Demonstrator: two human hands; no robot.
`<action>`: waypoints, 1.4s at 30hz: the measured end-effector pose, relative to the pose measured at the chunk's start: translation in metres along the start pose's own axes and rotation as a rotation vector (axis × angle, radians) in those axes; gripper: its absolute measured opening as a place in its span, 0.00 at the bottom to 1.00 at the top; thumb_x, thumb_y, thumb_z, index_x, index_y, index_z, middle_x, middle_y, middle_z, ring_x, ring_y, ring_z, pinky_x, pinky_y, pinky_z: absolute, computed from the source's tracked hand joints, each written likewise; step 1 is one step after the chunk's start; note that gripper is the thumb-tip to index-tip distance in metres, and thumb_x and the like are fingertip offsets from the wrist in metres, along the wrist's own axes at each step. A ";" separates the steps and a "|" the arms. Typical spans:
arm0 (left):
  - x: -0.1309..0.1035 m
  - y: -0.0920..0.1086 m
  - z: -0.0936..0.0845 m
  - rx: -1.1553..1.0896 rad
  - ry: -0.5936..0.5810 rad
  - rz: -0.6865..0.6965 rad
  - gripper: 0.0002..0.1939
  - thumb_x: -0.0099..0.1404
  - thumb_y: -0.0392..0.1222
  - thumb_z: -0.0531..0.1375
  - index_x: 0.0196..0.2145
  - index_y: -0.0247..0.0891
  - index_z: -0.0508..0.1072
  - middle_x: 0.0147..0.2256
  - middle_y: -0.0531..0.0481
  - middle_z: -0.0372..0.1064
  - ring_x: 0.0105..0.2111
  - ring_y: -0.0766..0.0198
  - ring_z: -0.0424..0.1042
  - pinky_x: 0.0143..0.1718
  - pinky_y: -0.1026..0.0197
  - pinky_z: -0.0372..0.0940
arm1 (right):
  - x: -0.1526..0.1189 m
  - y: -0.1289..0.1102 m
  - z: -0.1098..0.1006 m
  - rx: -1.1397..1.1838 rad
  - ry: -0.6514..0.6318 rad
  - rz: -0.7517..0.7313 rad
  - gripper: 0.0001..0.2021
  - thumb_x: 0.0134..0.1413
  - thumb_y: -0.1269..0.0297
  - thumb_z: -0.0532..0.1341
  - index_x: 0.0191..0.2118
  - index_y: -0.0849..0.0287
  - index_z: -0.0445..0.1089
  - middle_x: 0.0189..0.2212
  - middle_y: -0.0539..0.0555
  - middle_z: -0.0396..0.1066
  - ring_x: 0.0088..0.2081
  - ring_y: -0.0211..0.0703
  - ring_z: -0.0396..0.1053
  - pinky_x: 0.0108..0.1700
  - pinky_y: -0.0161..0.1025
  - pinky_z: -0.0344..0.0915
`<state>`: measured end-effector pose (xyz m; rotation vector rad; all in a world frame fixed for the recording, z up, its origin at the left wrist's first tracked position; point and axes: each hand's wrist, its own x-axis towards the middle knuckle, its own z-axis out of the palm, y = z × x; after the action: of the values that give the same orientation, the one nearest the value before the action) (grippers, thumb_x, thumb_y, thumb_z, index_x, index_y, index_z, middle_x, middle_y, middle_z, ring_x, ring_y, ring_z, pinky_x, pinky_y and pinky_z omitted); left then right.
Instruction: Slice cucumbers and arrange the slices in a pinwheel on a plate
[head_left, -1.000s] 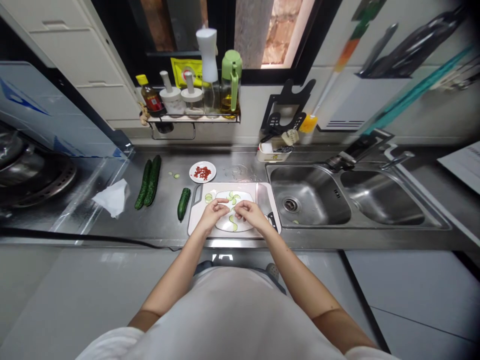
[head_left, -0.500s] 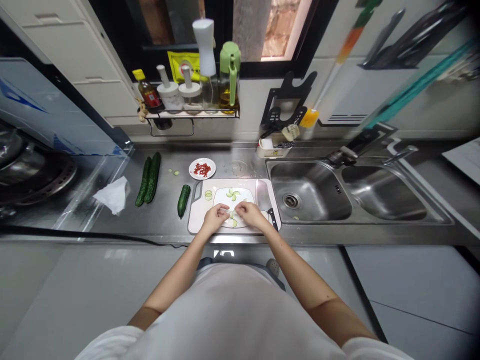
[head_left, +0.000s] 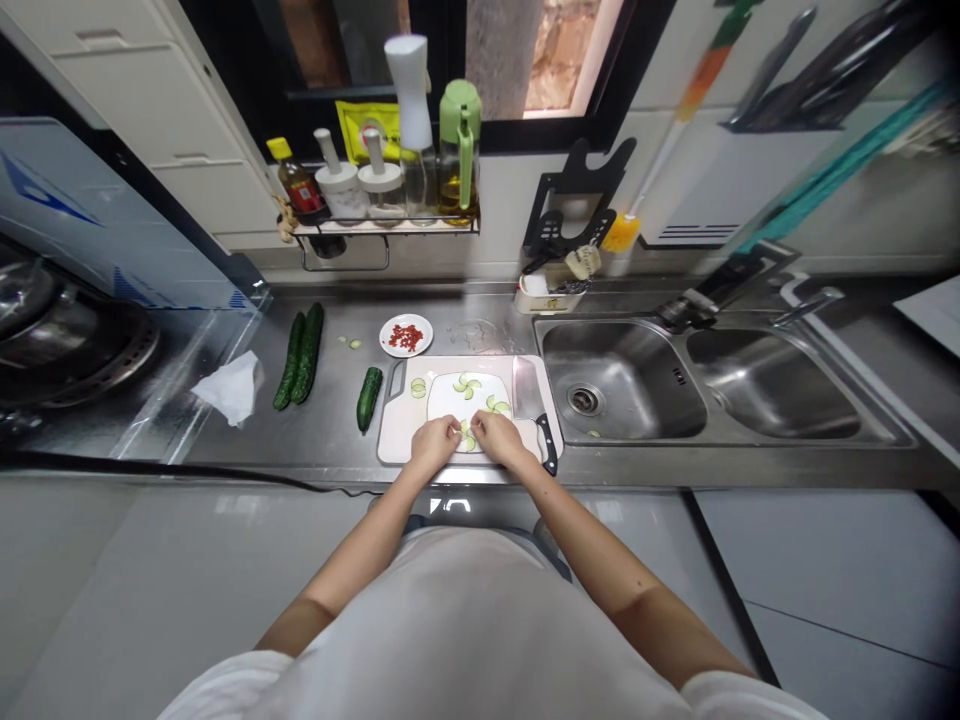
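A white squarish plate (head_left: 441, 398) rests on the pale cutting board (head_left: 399, 435). Fan-shaped groups of thin cucumber slices (head_left: 466, 387) lie at its far side, its right side and its near edge. At the near group, my left hand (head_left: 435, 445) is closed in a pinch, with a pale bit of cucumber slice at the fingertips. Just across from it, my right hand (head_left: 497, 440) also pinches over the same slices; what it holds is too small to make out. A kitchen knife (head_left: 548, 443) lies on the board's right side, beyond my right hand.
Left of the board is a cut cucumber (head_left: 368, 399), then two whole cucumbers (head_left: 300, 355) and a crumpled white tissue (head_left: 229, 388). A small plate (head_left: 385, 338) of chopped red pieces stands behind the board. The double sink (head_left: 622, 380) is to the right.
Both hands have drawn slightly nearer to me, over the near group of slices. The left fingers have closed into a pinch. The right-side slices now show more fully.
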<state>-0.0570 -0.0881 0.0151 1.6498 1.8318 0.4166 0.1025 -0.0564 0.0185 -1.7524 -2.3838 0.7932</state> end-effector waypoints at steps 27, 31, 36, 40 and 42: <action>-0.016 -0.009 0.013 0.200 0.115 0.276 0.12 0.67 0.40 0.53 0.44 0.42 0.74 0.42 0.45 0.68 0.45 0.56 0.64 0.44 0.58 0.60 | -0.007 -0.010 0.000 -0.186 -0.008 0.018 0.11 0.64 0.66 0.52 0.45 0.59 0.70 0.46 0.61 0.69 0.49 0.49 0.62 0.43 0.39 0.58; -0.021 -0.018 0.020 0.245 0.109 0.375 0.15 0.66 0.36 0.53 0.47 0.44 0.75 0.42 0.45 0.67 0.43 0.57 0.63 0.43 0.58 0.61 | -0.008 -0.008 -0.004 -0.151 0.006 0.038 0.11 0.64 0.67 0.52 0.46 0.59 0.69 0.46 0.61 0.69 0.48 0.49 0.63 0.43 0.38 0.58; -0.021 -0.023 0.020 0.299 0.131 0.387 0.18 0.65 0.33 0.53 0.49 0.45 0.74 0.43 0.46 0.67 0.42 0.58 0.63 0.41 0.59 0.62 | -0.008 -0.005 -0.008 -0.163 0.030 0.073 0.11 0.65 0.66 0.50 0.45 0.59 0.69 0.44 0.59 0.71 0.46 0.47 0.66 0.41 0.37 0.57; -0.020 -0.021 0.017 0.337 0.133 0.408 0.19 0.66 0.33 0.52 0.49 0.47 0.75 0.43 0.47 0.67 0.41 0.59 0.62 0.42 0.60 0.63 | -0.010 -0.007 -0.009 -0.189 0.000 0.116 0.12 0.65 0.65 0.50 0.46 0.59 0.69 0.44 0.59 0.72 0.45 0.45 0.67 0.40 0.36 0.57; -0.020 -0.020 0.017 0.348 0.124 0.413 0.20 0.66 0.33 0.52 0.50 0.48 0.75 0.43 0.47 0.66 0.41 0.59 0.62 0.42 0.59 0.63 | -0.011 -0.009 -0.009 -0.200 -0.006 0.137 0.12 0.65 0.65 0.51 0.46 0.59 0.68 0.45 0.59 0.72 0.45 0.45 0.68 0.40 0.36 0.57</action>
<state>-0.0619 -0.1137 -0.0051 2.3031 1.7161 0.3949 0.1013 -0.0648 0.0330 -2.0087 -2.4431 0.5911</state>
